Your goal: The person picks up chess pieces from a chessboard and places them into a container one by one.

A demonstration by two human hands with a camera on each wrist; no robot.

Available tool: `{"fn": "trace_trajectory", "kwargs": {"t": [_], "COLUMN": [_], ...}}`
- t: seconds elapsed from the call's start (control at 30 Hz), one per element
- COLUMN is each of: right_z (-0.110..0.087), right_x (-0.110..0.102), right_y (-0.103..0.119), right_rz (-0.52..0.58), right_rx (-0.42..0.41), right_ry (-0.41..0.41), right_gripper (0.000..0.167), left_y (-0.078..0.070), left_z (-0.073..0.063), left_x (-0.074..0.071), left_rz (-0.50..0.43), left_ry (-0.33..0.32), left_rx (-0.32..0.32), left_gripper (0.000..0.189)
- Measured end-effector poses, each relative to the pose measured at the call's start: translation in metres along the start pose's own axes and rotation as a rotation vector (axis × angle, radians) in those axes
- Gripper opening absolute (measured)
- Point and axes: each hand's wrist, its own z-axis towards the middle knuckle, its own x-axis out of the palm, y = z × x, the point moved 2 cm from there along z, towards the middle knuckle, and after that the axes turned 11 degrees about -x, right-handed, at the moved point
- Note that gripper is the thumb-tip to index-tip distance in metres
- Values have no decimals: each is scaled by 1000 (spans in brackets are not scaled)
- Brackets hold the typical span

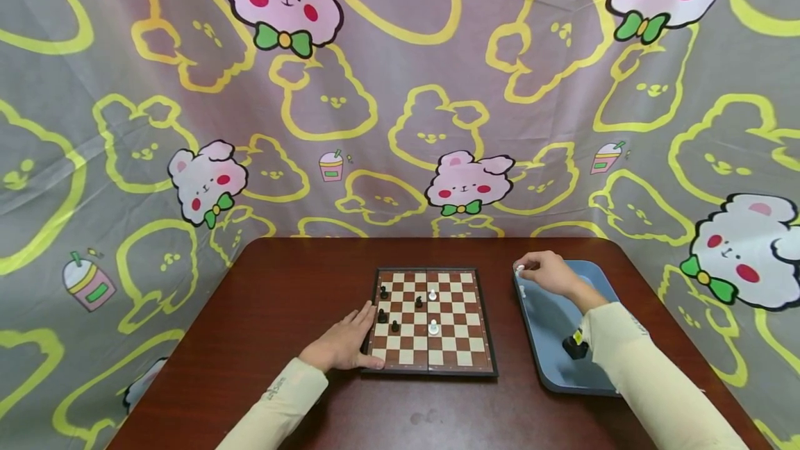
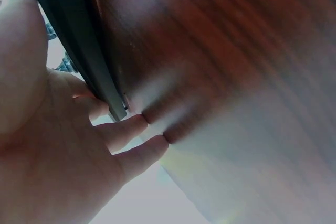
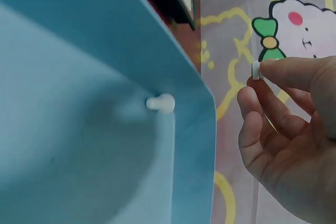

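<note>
A brown-and-cream chessboard (image 1: 455,360) with a dark frame lies on the table. My left hand (image 1: 342,343) rests along its left edge, fingers extended, thumb at the near left corner. In the left wrist view, the fingers (image 2: 139,156) reach past the board's black side (image 2: 79,40). Over the far left corner of a blue tray (image 1: 550,360), my right hand (image 1: 550,273) pinches a small white chess piece (image 3: 255,70) between thumb and fingertips. Another white piece (image 3: 164,103) lies inside the tray's corner. Two white pieces, one a pawn (image 1: 432,294), stand on the board.
Several black pieces, including a knight (image 1: 419,302), stand on the board's left half. A black object (image 1: 575,346) with a yellow mark shows at the right cuff, over the tray. The patterned cloth (image 1: 387,110) hangs behind and beside the brown table (image 1: 262,297).
</note>
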Motion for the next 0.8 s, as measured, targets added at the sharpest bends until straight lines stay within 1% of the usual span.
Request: {"fn": "trace_trajectory", "kwargs": {"t": [0.33, 0.53, 0.8], "right_z": [-12, -19, -28], "right_x": [-9, -10, -8], "right_y": [-19, -33, -44], "right_rz": [7, 8, -5], "right_rx": [53, 90, 138], "right_ry": [3, -3, 20], "right_gripper": [19, 20, 21], "left_y": [-1, 0, -1], "left_z": [0, 0, 0], "left_x": [-1, 1, 1], "left_rz": [5, -2, 2], "left_ry": [-3, 4, 4], "left_rx": [6, 6, 0], "left_gripper": [111, 112, 111]}}
